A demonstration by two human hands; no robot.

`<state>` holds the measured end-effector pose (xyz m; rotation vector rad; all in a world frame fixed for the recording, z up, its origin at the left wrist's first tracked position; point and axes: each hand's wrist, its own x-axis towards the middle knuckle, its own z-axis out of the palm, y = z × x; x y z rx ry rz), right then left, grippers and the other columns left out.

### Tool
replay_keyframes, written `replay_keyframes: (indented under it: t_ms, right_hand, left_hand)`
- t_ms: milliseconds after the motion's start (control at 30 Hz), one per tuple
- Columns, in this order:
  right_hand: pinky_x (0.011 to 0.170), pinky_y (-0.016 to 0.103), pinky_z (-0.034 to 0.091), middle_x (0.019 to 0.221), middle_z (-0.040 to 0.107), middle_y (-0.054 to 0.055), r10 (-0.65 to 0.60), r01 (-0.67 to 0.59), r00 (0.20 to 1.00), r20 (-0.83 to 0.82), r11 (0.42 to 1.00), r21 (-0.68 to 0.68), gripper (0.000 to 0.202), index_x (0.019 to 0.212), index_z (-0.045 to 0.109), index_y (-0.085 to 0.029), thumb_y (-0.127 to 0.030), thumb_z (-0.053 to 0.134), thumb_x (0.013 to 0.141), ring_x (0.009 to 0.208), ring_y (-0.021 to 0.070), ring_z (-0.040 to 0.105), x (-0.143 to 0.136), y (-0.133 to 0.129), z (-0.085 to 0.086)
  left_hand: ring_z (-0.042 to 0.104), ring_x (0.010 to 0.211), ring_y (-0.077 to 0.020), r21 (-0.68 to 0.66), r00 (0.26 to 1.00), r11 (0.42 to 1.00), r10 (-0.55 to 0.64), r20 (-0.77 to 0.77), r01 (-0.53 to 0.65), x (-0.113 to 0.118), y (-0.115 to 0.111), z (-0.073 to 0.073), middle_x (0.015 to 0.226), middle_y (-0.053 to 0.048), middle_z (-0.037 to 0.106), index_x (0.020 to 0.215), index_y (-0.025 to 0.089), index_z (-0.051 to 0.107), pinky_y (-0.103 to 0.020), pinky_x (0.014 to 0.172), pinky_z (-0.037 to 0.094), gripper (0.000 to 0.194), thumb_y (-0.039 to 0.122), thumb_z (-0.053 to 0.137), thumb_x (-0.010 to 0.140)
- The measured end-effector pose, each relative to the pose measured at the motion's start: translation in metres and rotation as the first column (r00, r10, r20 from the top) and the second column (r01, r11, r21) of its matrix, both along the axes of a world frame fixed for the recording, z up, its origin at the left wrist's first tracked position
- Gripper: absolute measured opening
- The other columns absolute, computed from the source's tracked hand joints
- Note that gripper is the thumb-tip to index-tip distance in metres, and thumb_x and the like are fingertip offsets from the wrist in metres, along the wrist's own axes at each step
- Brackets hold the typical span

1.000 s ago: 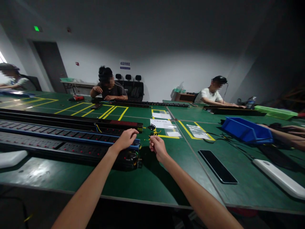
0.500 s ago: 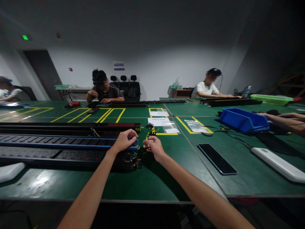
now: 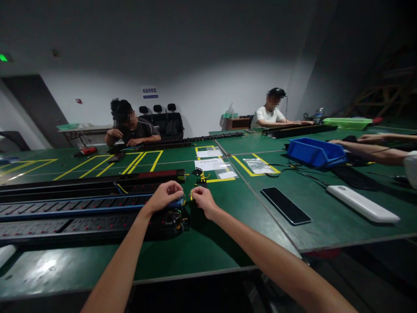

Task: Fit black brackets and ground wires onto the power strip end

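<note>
- Left hand (image 3: 165, 195): fingers curled over the right end of the blue-edged strip (image 3: 81, 205) – whether they grip it or only rest there, I cannot tell.
- Right hand (image 3: 203, 202): thumb and fingertips pinched on a small yellow piece (image 3: 191, 195), held just beyond that strip end, near the left fingers.
- Blue-edged strip: lies lengthwise on the green tabletop (image 3: 228, 243), between a black socket strip (image 3: 107, 223) on the near side and a long dark housing (image 3: 97, 180) on the far side.
- Two black brackets: the farther bracket (image 3: 197, 171) and nearer bracket (image 3: 201, 183) lie just past the right hand, beside printed paper (image 3: 208, 164).
- To the right: a dark-screened phone (image 3: 286, 205), then a white power bank (image 3: 361, 203) with a cable – both well apart from the hands.
- Beyond these: a blue bin (image 3: 316, 153), near a co-worker's arms (image 3: 374, 150).
</note>
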<state>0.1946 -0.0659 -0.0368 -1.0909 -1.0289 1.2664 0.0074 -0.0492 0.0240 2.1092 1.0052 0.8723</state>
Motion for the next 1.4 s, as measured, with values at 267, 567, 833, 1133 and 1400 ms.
replay_keyframes:
  t_ms: [267,567,833,1133,1400]
  right_hand:
    - [0.04,0.017,0.032,0.064,0.06,-0.002,0.086,-0.091,0.992,-0.09,0.995,-0.048,0.02,0.076,0.064,-0.017,-0.029,0.077,0.067,0.048,0.0066,0.049,-0.0016,-0.005,0.0079]
    - [0.037,0.017,0.029,0.057,0.056,-0.002,0.119,-0.12,0.993,-0.02,0.991,-0.052,0.035,0.064,0.055,-0.018,-0.041,0.079,0.072,0.043,0.0064,0.047,-0.0006,-0.0066,0.0059]
    - [0.035,0.017,0.027,0.056,0.054,-0.003,0.174,-0.174,0.985,0.005,0.984,-0.027,0.037,0.066,0.053,-0.019,-0.045,0.078,0.074,0.042,0.0061,0.046,-0.0007,-0.0074,0.0061]
    - [0.035,0.017,0.028,0.058,0.053,-0.004,0.214,-0.212,0.976,0.043,0.976,-0.055,0.028,0.068,0.052,-0.019,-0.037,0.065,0.084,0.041,0.0062,0.045,-0.0004,-0.0085,0.0086]
    - [0.037,0.017,0.029,0.061,0.053,-0.004,0.252,-0.248,0.965,0.066,0.966,-0.068,0.026,0.074,0.058,-0.017,-0.037,0.061,0.089,0.042,0.0054,0.045,0.0003,-0.0061,0.0064]
  left_hand:
    - [0.054,0.069,-0.0127,0.036,0.995,0.999,-0.032,-0.092,0.035,0.0043,-0.0033,0.0054,0.077,0.0,0.063,0.09,0.016,0.065,-0.024,0.063,0.045,0.034,0.049,0.065,0.086]
    - [0.053,0.065,-0.0118,0.012,0.997,1.0,-0.022,-0.072,0.023,0.0058,-0.0042,0.0062,0.073,0.001,0.061,0.088,0.016,0.064,-0.023,0.059,0.043,0.035,0.051,0.069,0.082]
    - [0.054,0.063,-0.0116,0.019,0.997,1.0,-0.003,-0.073,0.005,0.0044,-0.0029,0.004,0.073,0.0,0.064,0.089,0.015,0.068,-0.023,0.058,0.042,0.034,0.048,0.071,0.081]
    - [0.058,0.067,-0.0133,0.051,0.998,0.998,0.046,-0.035,-0.044,0.0034,-0.0007,0.0033,0.079,-0.002,0.068,0.092,0.015,0.068,-0.024,0.061,0.046,0.034,0.048,0.069,0.083]
    - [0.061,0.07,-0.015,0.006,0.999,1.0,-0.002,-0.035,0.002,0.002,0.0014,-0.0012,0.079,-0.004,0.069,0.092,0.014,0.068,-0.025,0.064,0.046,0.034,0.046,0.069,0.083]
